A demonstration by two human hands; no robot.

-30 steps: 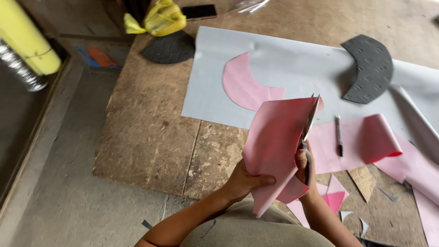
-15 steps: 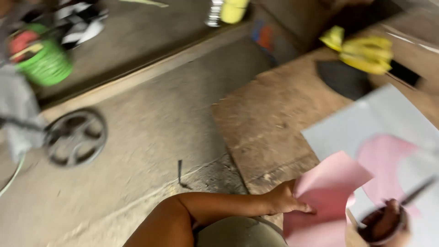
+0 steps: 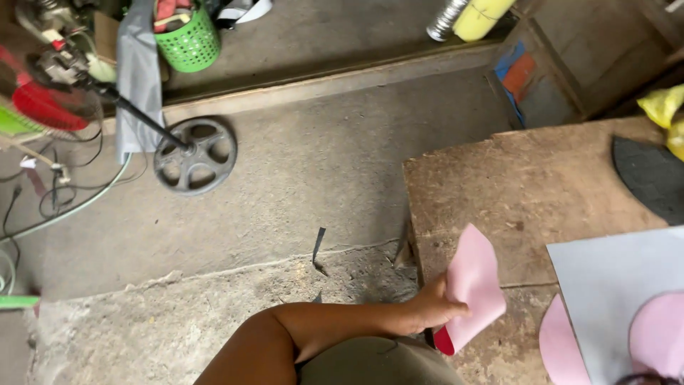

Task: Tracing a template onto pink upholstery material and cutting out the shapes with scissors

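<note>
Pink sheet (image 3: 474, 285) pinched in the left hand (image 3: 431, 310) grip over the wooden board (image 3: 524, 189); right hand unseen.

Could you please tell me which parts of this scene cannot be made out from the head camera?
- Right hand: outside the head view, past the bottom right corner.
- Left hand: fingertips hidden behind the pink sheet.
- Dark sole-shaped piece: cut by the right edge.
- Yellow roll: cut by the top edge.

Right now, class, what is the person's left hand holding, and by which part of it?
The left hand pinches a folded pink sheet of thin material at its lower left edge. The right hand is out of view.
</note>
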